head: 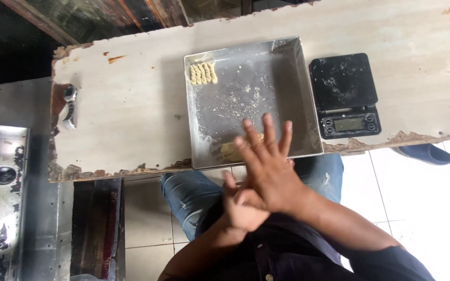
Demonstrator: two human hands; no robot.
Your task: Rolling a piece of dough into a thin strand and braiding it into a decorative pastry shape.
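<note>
1. The right hand [266,166] lies on top, in the lower middle of the frame, its fingers [268,130] straight and fanned apart. It grasps nothing; the palm presses down against the other hand.
2. The left hand [240,205] sits beneath it, palm up, mostly covered. Only the thumb and the heel of the palm show, so how far its fingers are spread cannot be told.
3. A small lump of pale dough [231,150] shows just past the right hand's fingertips, over the near edge of the tray. Whether it lies in the tray or is pinched between the two palms is hard to make out, since the hands hide most of it.
4. The square metal tray [287,93] rests on the worn pale table [131,104] at the centre of the frame, dusted with crumbs.
5. A row of twisted dough pieces [203,73] lies in the tray's upper left corner, well apart from the hands.
6. A black kitchen scale [345,93] stands just right of the tray, its platform smeared with flour.
7. A wristwatch [69,106] lies near the table's left edge.
8. At the right edge, a dark shoe [425,154] pokes out from under the table, cut off by it.
9. Blue jeans [188,195] and a dark shirt [287,250] fill the bottom of the frame.
</note>
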